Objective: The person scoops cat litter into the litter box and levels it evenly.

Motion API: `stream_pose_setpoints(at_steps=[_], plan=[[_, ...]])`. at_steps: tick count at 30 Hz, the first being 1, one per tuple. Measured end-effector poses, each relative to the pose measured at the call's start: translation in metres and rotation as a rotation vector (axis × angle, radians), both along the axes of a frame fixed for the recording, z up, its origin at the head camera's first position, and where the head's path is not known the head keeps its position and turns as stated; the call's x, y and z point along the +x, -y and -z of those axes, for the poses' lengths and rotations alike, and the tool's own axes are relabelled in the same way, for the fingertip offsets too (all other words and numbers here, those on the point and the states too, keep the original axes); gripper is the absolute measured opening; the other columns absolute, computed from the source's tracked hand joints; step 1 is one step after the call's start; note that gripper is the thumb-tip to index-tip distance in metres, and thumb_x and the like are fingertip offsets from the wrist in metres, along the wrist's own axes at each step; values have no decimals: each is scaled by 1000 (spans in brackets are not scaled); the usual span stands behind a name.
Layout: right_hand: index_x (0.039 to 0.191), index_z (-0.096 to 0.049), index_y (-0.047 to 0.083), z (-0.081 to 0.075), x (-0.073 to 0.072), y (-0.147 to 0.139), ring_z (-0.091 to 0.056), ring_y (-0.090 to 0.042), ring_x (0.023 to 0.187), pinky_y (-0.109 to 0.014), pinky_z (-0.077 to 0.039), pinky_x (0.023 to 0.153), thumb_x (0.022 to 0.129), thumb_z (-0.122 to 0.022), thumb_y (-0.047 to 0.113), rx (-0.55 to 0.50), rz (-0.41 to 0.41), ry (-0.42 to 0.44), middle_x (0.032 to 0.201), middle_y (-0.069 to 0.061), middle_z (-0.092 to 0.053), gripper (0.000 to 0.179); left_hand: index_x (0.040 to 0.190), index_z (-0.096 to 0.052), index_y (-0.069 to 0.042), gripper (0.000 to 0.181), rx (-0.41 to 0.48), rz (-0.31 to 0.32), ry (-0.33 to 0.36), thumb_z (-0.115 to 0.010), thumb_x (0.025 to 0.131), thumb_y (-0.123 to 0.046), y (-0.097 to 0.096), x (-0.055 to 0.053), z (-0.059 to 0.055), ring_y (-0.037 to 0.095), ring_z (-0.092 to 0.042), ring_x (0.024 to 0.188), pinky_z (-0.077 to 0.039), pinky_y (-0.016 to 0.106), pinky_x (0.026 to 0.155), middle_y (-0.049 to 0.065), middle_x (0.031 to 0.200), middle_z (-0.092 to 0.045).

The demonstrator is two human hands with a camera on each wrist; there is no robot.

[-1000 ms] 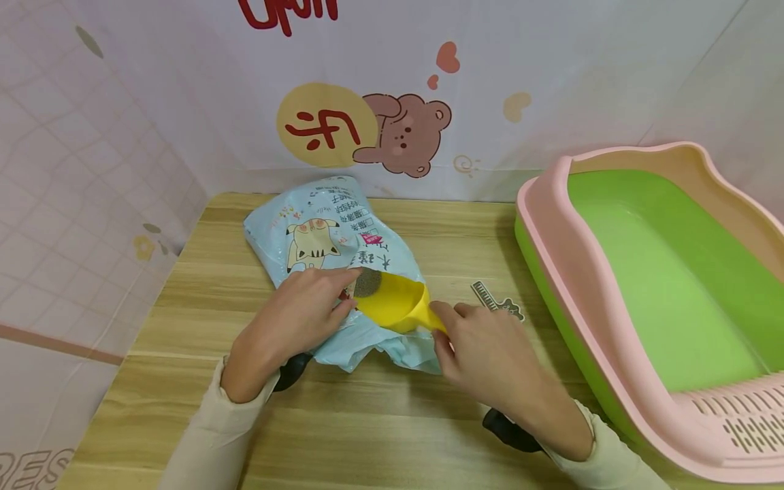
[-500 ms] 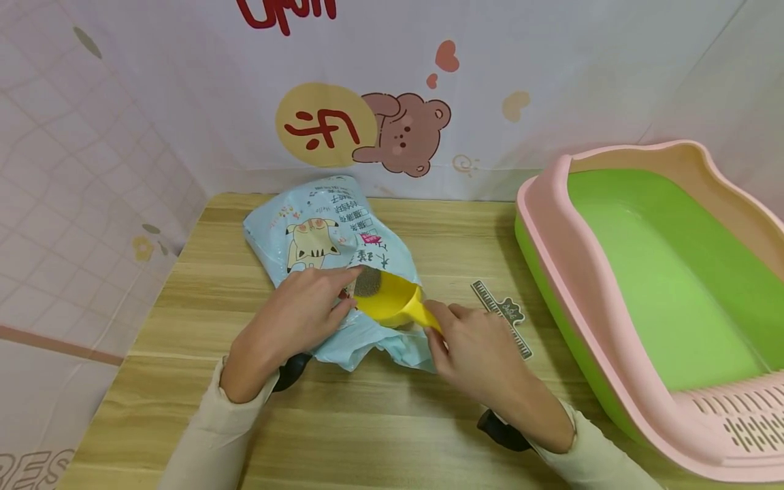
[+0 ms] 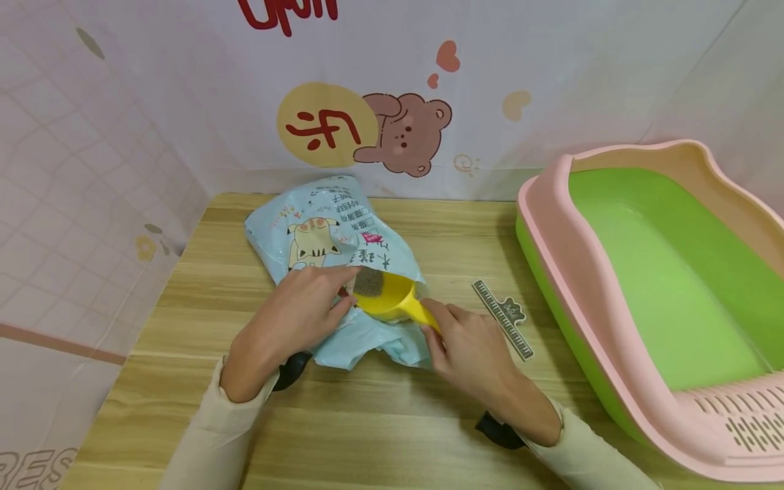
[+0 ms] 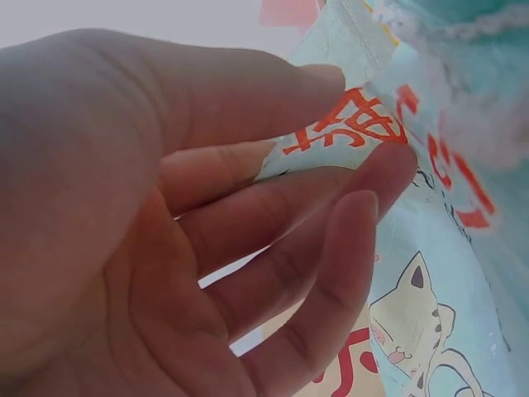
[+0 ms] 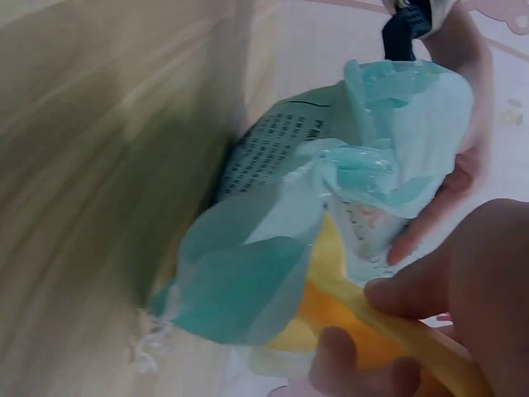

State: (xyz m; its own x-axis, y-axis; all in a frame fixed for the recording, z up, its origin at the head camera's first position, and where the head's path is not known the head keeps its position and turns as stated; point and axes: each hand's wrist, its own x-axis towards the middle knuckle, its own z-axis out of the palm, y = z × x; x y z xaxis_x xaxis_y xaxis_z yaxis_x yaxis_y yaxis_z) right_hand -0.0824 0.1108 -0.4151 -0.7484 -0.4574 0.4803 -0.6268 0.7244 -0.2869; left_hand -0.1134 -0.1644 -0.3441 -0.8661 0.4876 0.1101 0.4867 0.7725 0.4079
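A light-blue cat litter bag (image 3: 324, 231) printed with a cartoon cat lies on the table, its torn mouth facing me. My left hand (image 3: 304, 306) pinches the edge of that mouth; the left wrist view shows thumb and fingers at the printed plastic (image 4: 355, 128). In my right hand (image 3: 474, 347) is the handle of a yellow scoop (image 3: 395, 299), gripped between thumb and curled fingers. The scoop's bowl sits in the bag's mouth, with grey-brown granules (image 3: 369, 281) at its far end. Its front edge is hidden by the bag.
A green litter box (image 3: 661, 286) with a pink rim (image 3: 588, 252) stands at the right. Between it and the bag, a flat bear-topped clip (image 3: 505, 320) lies on the wooden table (image 3: 367, 429). A printed cloth wall (image 3: 520, 61) rises behind the table.
My right hand and the scoop have shifted a little left, deeper into the bag's mouth. The clip, partly covered before, now shows whole. My left hand has stayed in place.
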Motion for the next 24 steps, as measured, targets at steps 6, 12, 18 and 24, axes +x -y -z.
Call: stream_pose_setpoints(at_steps=[6, 12, 18, 24], plan=[[123, -74, -4, 11, -4, 2, -56, -15, 53, -32, -42, 46, 92, -76, 10, -50, -18, -56, 76, -7, -68, 35, 141, -70, 7, 43, 6, -1, -6, -78, 100, -4, 0, 0, -1, 25, -78, 94, -64, 47, 88, 19, 128, -77], [125, -74, -4, 18, -9, 6, -54, -13, 53, -31, -41, 45, 93, -75, 11, -77, -29, -68, 75, -5, -67, 35, 141, -70, 7, 43, 12, -9, -2, -78, 100, -4, -1, 1, -2, 24, -77, 95, -63, 47, 89, 18, 127, -78], [127, -73, -3, 20, -13, 8, -56, -15, 54, -33, -42, 45, 94, -75, 13, -77, -28, -58, 77, -7, -68, 37, 141, -70, 6, 43, 8, -12, -5, -78, 100, -4, -1, 1, -2, 25, -77, 97, -63, 48, 91, 17, 129, -77], [127, -73, -4, 23, -14, 8, -56, -15, 54, -32, -44, 45, 95, -75, 13, -103, -36, -64, 79, -8, -70, 37, 141, -70, 7, 42, 10, -14, -5, -77, 100, -3, -1, 1, -3, 26, -77, 99, -62, 49, 93, 18, 131, -77]])
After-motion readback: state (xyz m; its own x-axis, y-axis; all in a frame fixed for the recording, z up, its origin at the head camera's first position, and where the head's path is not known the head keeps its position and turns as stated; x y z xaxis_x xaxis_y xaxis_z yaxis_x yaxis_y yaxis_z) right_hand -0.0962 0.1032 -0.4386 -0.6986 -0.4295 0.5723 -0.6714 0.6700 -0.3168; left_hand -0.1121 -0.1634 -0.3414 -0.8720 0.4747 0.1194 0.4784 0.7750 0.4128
